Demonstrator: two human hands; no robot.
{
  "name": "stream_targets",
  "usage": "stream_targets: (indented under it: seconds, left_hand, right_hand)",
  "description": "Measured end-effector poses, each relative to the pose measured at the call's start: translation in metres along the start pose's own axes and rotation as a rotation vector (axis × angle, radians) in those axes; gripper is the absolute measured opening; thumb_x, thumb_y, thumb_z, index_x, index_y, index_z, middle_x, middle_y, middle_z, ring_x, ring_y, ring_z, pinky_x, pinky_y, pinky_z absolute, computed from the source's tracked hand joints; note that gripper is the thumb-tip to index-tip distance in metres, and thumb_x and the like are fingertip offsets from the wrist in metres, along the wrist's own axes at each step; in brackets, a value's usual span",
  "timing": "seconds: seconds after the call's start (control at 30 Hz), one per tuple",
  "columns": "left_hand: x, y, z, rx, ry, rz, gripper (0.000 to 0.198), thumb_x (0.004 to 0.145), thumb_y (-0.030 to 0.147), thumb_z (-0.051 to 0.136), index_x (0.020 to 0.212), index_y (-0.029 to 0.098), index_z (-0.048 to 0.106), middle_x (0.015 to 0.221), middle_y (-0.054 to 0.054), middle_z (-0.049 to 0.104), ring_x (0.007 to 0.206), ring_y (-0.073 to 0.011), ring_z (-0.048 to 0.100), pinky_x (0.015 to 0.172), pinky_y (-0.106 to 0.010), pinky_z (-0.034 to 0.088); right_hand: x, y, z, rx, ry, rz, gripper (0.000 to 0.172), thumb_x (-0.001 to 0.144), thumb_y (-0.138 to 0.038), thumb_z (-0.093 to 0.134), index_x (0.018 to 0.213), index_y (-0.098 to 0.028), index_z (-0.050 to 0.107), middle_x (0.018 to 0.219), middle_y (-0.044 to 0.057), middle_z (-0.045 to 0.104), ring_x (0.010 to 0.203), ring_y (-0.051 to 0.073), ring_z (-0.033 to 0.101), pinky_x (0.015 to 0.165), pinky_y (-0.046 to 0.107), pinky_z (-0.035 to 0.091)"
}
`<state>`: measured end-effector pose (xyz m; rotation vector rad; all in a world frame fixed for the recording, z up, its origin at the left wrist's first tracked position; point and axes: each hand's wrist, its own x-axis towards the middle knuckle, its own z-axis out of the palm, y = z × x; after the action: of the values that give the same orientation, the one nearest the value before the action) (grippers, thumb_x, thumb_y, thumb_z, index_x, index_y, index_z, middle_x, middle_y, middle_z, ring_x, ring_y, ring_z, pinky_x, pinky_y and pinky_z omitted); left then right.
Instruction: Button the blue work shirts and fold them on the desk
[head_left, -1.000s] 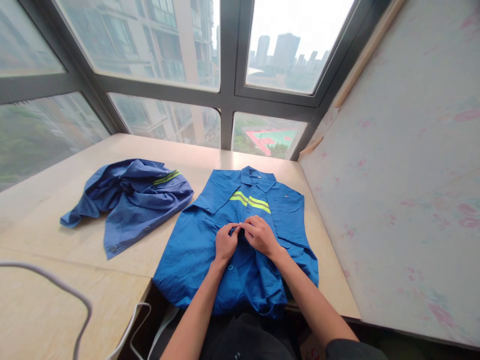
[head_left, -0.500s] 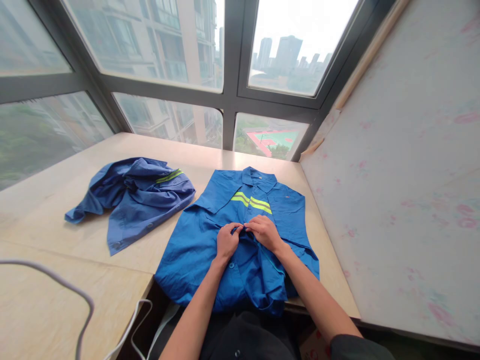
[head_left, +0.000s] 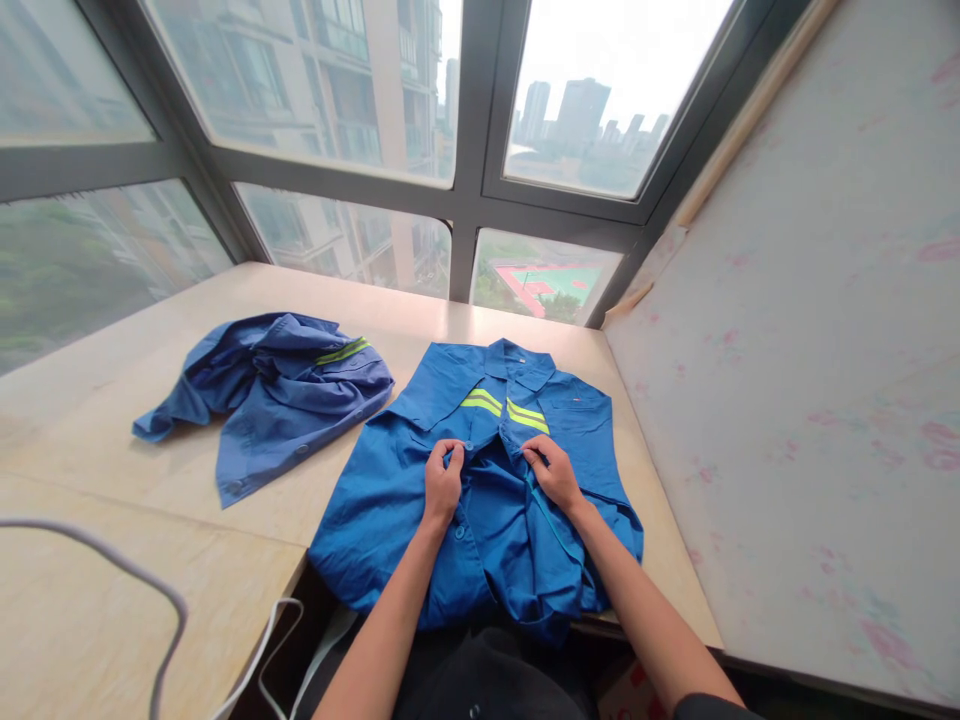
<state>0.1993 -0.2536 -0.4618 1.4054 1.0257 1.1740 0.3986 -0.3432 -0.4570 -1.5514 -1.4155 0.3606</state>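
A blue work jacket with yellow-green reflective stripes lies spread before me, its collar toward the window. My left hand pinches the left front edge beside a button. The opposite front edge is gripped between the thumb and fingers of my right hand. Between my hands the front gapes, parted below the stripes. Another button shows lower on the left edge. The lower hem bunches over the table's front edge near my body.
A second blue garment lies crumpled to the left on the pale wooden tabletop. Cables run along the lower left. Windows stand behind the table, and a flowered wall bounds the right.
My hands were close together at the jacket's middle and have moved apart, each with a front edge. The front has opened between them, and the stripes have separated. The view has shifted slightly.
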Motion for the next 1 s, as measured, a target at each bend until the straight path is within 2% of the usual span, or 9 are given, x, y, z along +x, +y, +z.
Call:
stream_targets:
  seconds: [0.13,0.23,0.33,0.43,0.57,0.63,0.77,0.87,1.0]
  left_hand:
    - [0.001,0.000,-0.002,-0.029,0.072,-0.003,0.027,0.087,0.042,0.054,0.081,0.018,0.063,0.079,-0.003,0.065,0.077,-0.0173,0.059,0.076,-0.029,0.048]
    - [-0.003,0.001,-0.003,0.010,0.104,0.020,0.024,0.087,0.041,0.055,0.080,0.019,0.059,0.070,0.000,0.060,0.067,-0.0147,0.057,0.067,-0.025,0.047]
    - [-0.013,0.000,-0.003,0.148,0.088,0.114,0.021,0.088,0.038,0.056,0.077,0.020,0.055,0.064,0.003,0.057,0.060,-0.0134,0.056,0.062,-0.024,0.045]
    - [-0.023,0.002,-0.006,0.395,0.099,0.259,0.019,0.088,0.032,0.055,0.073,0.021,0.055,0.061,0.003,0.057,0.056,-0.0136,0.056,0.059,-0.025,0.042]
    - [-0.029,0.018,-0.009,0.691,0.101,0.486,0.016,0.087,0.027,0.057,0.074,0.021,0.060,0.063,-0.001,0.060,0.064,-0.0185,0.058,0.065,-0.031,0.041]
    - [-0.027,0.030,-0.005,0.702,0.048,0.597,0.009,0.088,0.026,0.059,0.083,0.020,0.064,0.076,-0.005,0.067,0.079,-0.0221,0.062,0.077,-0.035,0.043]
    - [-0.018,0.040,0.012,0.696,-0.171,0.694,0.025,0.087,0.028,0.061,0.111,0.019,0.063,0.110,-0.011,0.069,0.107,-0.0262,0.060,0.093,-0.040,0.042]
    - [-0.009,0.029,0.025,0.793,-0.324,0.621,0.040,0.084,0.027,0.062,0.123,0.016,0.057,0.125,-0.015,0.064,0.120,-0.0302,0.054,0.095,-0.042,0.042]
    - [-0.002,0.013,0.033,0.893,-0.416,0.483,0.036,0.083,0.020,0.060,0.119,0.017,0.060,0.125,-0.015,0.063,0.119,-0.0298,0.055,0.092,-0.041,0.043]
  right_hand:
    - [-0.003,0.005,-0.016,0.152,0.158,0.200,0.022,0.088,-0.042,0.057,0.083,-0.021,0.062,0.071,-0.001,0.056,0.065,0.015,0.050,0.062,0.027,0.041]
    - [-0.003,0.007,-0.031,0.211,0.206,0.290,0.026,0.082,-0.046,0.061,0.082,-0.020,0.063,0.069,-0.002,0.054,0.063,0.014,0.047,0.059,0.026,0.038]
    - [-0.004,0.002,-0.044,0.221,0.151,0.302,0.026,0.081,-0.045,0.062,0.078,-0.020,0.063,0.070,-0.001,0.055,0.065,0.015,0.048,0.062,0.026,0.039]
    - [-0.007,-0.005,-0.054,0.180,0.036,0.280,0.025,0.083,-0.043,0.058,0.073,-0.020,0.060,0.067,-0.002,0.053,0.064,0.015,0.048,0.061,0.026,0.039]
    - [-0.007,-0.017,-0.058,-0.062,-0.094,0.229,0.016,0.084,-0.032,0.054,0.075,-0.020,0.060,0.072,0.000,0.059,0.068,0.016,0.054,0.066,0.028,0.045]
    - [-0.005,-0.027,-0.054,-0.215,-0.098,0.130,0.013,0.081,-0.020,0.052,0.086,-0.020,0.064,0.086,0.004,0.064,0.083,0.020,0.059,0.080,0.033,0.048]
    - [0.002,-0.051,-0.028,-0.371,-0.123,-0.134,0.044,0.077,-0.002,0.043,0.107,-0.023,0.067,0.112,0.008,0.064,0.109,0.022,0.057,0.096,0.038,0.045]
    - [0.009,-0.060,-0.001,-0.470,-0.221,-0.225,0.038,0.079,-0.002,0.047,0.101,-0.023,0.070,0.112,0.009,0.066,0.107,0.023,0.058,0.094,0.037,0.046]
    - [0.016,-0.050,0.022,-0.673,-0.321,-0.174,0.025,0.084,-0.006,0.052,0.092,-0.020,0.071,0.098,0.010,0.070,0.091,0.022,0.061,0.082,0.032,0.047]
